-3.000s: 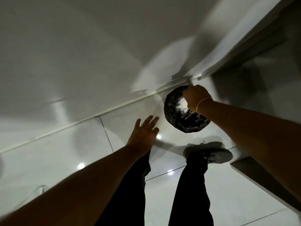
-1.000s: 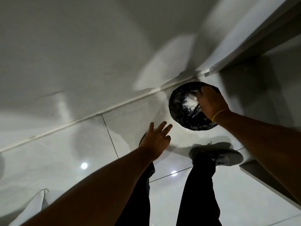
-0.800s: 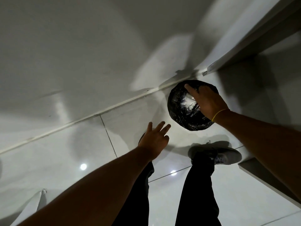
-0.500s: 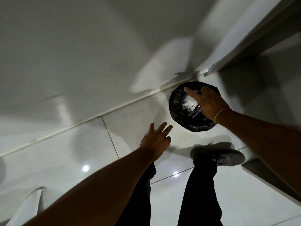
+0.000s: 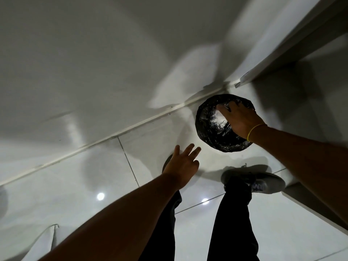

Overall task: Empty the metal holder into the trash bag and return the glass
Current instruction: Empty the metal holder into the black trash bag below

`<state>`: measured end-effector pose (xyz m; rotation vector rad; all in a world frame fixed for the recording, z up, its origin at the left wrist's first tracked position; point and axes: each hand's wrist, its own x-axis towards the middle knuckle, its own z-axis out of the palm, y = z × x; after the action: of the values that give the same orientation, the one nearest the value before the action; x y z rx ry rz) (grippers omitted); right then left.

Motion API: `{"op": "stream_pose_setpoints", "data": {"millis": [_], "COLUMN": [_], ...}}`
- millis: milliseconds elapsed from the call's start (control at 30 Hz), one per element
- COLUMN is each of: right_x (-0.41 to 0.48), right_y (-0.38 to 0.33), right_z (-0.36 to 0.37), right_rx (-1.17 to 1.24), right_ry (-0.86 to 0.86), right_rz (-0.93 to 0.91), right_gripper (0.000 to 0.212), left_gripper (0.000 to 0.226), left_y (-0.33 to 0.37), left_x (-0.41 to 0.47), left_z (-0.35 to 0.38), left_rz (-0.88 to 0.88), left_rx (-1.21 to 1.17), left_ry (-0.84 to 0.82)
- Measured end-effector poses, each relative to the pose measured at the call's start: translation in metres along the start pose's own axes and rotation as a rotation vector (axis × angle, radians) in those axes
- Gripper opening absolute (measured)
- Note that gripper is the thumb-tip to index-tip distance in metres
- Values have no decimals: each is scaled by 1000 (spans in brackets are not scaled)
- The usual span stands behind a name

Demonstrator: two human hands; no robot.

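A round bin lined with a black trash bag (image 5: 209,134) stands on the white tiled floor near the wall's base. My right hand (image 5: 240,119), with a yellow band at the wrist, reaches over the bag's mouth with fingers spread, touching the glossy plastic inside. Something pale shows under the fingertips; I cannot tell what it is. My left hand (image 5: 183,162) hovers lower left of the bag, fingers apart, holding nothing. No metal holder or glass is in view.
A white wall (image 5: 94,63) meets the floor along a skirting line. A door frame (image 5: 282,48) runs at the upper right. My two legs and a grey shoe (image 5: 263,182) stand below the bag. White cloth (image 5: 43,242) lies at the lower left.
My right hand went from gripping the bag's rim to lying spread over its opening, fingers reaching deeper inside. My left hand stayed hovering, shifting slightly right.
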<state>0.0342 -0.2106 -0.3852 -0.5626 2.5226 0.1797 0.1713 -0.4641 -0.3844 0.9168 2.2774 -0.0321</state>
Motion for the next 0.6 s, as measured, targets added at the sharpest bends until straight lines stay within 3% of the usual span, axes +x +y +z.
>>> {"op": "stream_pose_setpoints", "data": {"millis": [133,267,367,500,600], "right_x": [-1,-2,-9,-41,-89], "right_y": [-1,0,0,4,-1], "right_z": [2,1,-5,-22,-56], "right_rx": [23,161,374,907,1579], "right_ry": [83,-24,11,80,108], "right_rz": [5,112,276,570,854], "right_gripper": [110,90,83,95,72], "left_gripper": [30,29,33,59,76], "left_y": [-2,-4,-3,-1,1], "left_x": [2,-1,-5,-12,-23], "left_z": [0,-6,-17,-49,-83], "left_rz": [4,13,26,15,-6], "left_rx": [1,-3,-13,-26,-62], "left_ry": [-15,-9,2,15,21]}}
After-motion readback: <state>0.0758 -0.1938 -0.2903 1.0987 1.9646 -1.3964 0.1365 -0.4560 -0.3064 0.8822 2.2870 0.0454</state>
